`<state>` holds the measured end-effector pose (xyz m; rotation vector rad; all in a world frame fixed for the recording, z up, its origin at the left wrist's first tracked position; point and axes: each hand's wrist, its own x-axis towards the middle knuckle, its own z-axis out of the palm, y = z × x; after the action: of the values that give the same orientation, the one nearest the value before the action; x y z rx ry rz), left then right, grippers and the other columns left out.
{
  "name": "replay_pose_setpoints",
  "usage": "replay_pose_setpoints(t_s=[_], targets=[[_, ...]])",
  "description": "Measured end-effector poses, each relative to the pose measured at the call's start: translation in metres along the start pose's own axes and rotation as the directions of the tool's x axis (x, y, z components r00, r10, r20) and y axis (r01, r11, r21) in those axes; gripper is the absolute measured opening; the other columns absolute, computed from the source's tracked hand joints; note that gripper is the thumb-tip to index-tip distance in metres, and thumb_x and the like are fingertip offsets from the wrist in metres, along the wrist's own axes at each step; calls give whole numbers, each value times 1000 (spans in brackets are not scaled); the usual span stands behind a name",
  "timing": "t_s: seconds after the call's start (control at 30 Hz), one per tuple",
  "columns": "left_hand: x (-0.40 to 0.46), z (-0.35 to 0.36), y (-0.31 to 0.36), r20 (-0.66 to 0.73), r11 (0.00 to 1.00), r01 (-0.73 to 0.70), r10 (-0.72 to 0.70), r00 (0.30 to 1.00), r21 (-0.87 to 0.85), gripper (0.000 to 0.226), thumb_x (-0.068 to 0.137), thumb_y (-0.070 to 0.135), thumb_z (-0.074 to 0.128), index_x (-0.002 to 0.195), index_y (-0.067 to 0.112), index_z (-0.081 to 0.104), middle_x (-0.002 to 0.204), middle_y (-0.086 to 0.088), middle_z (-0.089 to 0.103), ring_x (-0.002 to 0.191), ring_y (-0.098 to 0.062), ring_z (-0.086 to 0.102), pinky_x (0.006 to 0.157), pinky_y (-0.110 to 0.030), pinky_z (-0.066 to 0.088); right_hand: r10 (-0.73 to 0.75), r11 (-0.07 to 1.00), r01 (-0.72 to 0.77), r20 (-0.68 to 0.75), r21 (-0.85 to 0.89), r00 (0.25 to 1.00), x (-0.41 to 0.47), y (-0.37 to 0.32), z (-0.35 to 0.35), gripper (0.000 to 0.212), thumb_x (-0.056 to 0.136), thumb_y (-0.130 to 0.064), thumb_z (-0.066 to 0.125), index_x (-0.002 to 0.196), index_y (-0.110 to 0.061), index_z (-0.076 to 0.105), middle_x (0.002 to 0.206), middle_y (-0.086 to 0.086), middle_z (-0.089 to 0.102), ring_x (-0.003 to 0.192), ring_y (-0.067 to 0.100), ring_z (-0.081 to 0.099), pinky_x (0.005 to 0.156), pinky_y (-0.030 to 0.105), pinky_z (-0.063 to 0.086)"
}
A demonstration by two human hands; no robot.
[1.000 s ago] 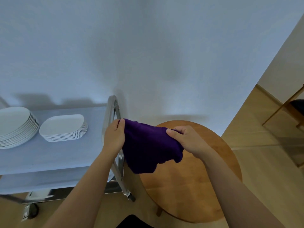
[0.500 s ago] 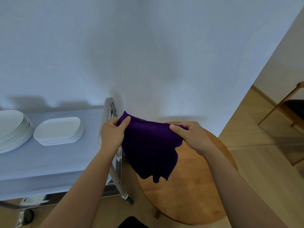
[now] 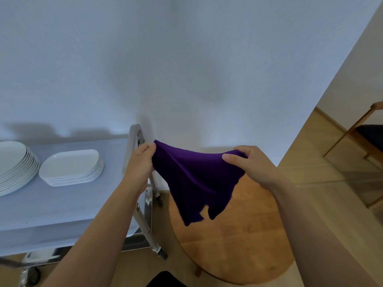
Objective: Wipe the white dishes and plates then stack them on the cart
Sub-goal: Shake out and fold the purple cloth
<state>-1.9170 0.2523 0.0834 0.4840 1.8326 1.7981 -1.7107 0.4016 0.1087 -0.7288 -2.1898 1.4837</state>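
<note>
A dark purple cloth (image 3: 196,183) hangs spread in the air between my hands, above a round wooden table (image 3: 238,235). My left hand (image 3: 141,162) pinches its left top corner. My right hand (image 3: 250,164) pinches the right top corner. On the cart's pale blue top (image 3: 62,204), at the left, sit a stack of white oblong dishes (image 3: 71,167) and a stack of round white plates (image 3: 14,166), the latter cut off by the frame edge.
The cart's metal handle and frame (image 3: 143,193) stand just behind my left hand, next to the wall. A wooden chair (image 3: 360,133) is at the far right on the wooden floor.
My hands have moved apart, stretching the purple cloth wider and letting it hang lower over the round table. The view has shifted slightly.
</note>
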Motion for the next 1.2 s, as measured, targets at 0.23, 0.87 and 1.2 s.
replay_pose_setpoints(t_s=[0.23,0.87,1.2], targets=[[-1,17,1,-8,948,-67,73,997,312,32,94,49,40,79,21,48,78,2,49,73,-15,49,62,-26,35,59,998,-60,40,34,997,-2,13,12,21,93,-25,56,87,-10,69,75,2,69,69,12,64,65,22,51],[-8,1,-62,168,817,-204,133,977,539,22,101,24,38,86,19,53,73,1,56,69,-18,55,63,-31,48,-10,932,100,-251,348,968,-2,-18,11,50,91,-14,57,43,-25,48,46,-9,40,48,4,41,51,15,37],[-25,27,-94,412,842,-176,-59,909,509,39,90,52,44,75,19,58,63,6,58,56,-5,53,57,-15,43,-75,789,222,-269,573,960,-10,-59,-6,33,90,-16,56,57,-19,58,55,-4,54,53,8,53,52,19,46]])
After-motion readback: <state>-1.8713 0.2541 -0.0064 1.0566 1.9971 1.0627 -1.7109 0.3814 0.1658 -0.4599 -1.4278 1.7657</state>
